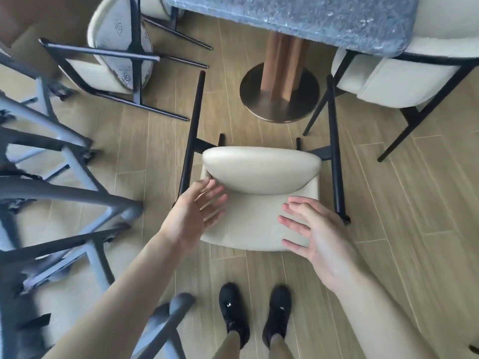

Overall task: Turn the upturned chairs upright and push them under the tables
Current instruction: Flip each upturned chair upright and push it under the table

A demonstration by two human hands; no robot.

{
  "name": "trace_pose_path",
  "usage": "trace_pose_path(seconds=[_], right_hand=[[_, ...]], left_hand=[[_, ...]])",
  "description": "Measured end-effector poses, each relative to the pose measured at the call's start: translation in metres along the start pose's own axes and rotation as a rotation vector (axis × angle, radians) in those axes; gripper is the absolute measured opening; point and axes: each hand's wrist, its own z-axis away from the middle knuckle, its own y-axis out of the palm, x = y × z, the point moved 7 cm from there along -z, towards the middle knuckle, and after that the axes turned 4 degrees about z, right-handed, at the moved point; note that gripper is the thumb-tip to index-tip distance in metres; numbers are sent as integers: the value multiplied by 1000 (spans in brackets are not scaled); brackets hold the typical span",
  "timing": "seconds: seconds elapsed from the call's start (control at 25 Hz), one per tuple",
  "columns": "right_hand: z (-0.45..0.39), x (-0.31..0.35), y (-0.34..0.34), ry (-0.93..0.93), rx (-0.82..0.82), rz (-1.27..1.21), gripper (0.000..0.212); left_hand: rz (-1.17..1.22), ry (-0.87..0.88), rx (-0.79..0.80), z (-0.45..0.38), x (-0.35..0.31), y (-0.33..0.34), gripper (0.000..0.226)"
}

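Note:
A cream padded chair [259, 167] with black metal legs lies tipped over on the wood floor right in front of me, its legs pointing toward the table [298, 19]. My left hand [199, 206] is spread open at the left edge of its cushion, fingertips touching or nearly touching it. Over the right side of the flat cream panel, my right hand [311, 229] hovers open with fingers apart. A second cream chair [119, 47] lies upturned at the upper left, the grey underside of its seat and its black legs showing.
The table has a grey stone top, a wooden column and a round metal base [278, 99]. A cream chair [388, 79] stands at the table's right side. Grey-framed chairs [51, 177] crowd the left. My black shoes [254, 314] stand just behind the tipped chair.

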Motion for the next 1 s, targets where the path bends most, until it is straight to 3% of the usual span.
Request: trace_pose_path(seconds=[0.4,0.64,0.88,1.0], right_hand=[[-155,-218,-25,442,54,-209,29],[-248,-343,-26,525,-3,-269,34],[-320,-473,-21,593,18,-116,29],[-349,-534,-23,647,3,-107,36]], left_hand=[[304,-175,-242,-144,226,-78,43],[278,-227,-279,-233,337,-122,63],[322,-276,-342,-308,439,-171,48],[353,-247,-437,-350,475,-198,58]])
